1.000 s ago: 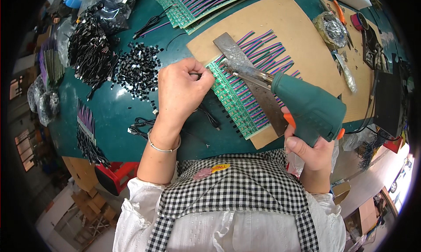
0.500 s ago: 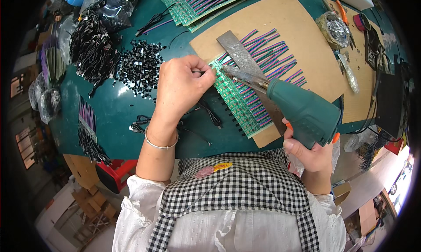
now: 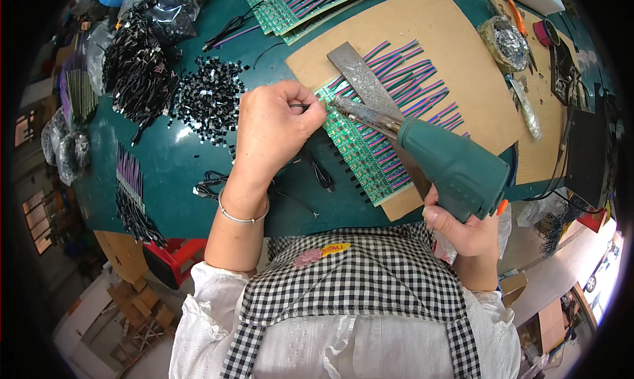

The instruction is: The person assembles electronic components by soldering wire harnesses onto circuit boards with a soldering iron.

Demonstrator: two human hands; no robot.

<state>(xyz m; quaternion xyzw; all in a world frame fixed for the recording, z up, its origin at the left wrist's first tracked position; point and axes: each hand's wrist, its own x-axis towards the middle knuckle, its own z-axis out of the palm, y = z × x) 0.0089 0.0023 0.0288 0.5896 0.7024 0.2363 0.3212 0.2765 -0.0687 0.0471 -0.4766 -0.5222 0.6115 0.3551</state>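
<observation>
My left hand (image 3: 274, 125) is pinched closed on the end of a thin black cable (image 3: 299, 105) at the upper left corner of a green circuit board panel (image 3: 360, 158). My right hand (image 3: 465, 235) grips the handle of a green soldering gun (image 3: 456, 168) with an orange trigger. Its metal tip reaches left over the panel, close to my left fingertips; the exact contact point is too small to make out. A flat metal bar (image 3: 363, 75) lies across the panel's striped wires (image 3: 422, 82). Beneath them is a tan board (image 3: 456, 49).
Left of my hand lie a heap of small black connectors (image 3: 210, 102) and a tangle of black cables (image 3: 139, 75). More wired panels (image 3: 290, 12) are stacked at the back. A foil-wrapped roll (image 3: 503, 42) and orange-handled tool (image 3: 517, 19) sit at the right.
The soldering gun has shifted slightly left, its tip nearer my left fingertips. My left hand has stayed almost in place, still pinching the cable.
</observation>
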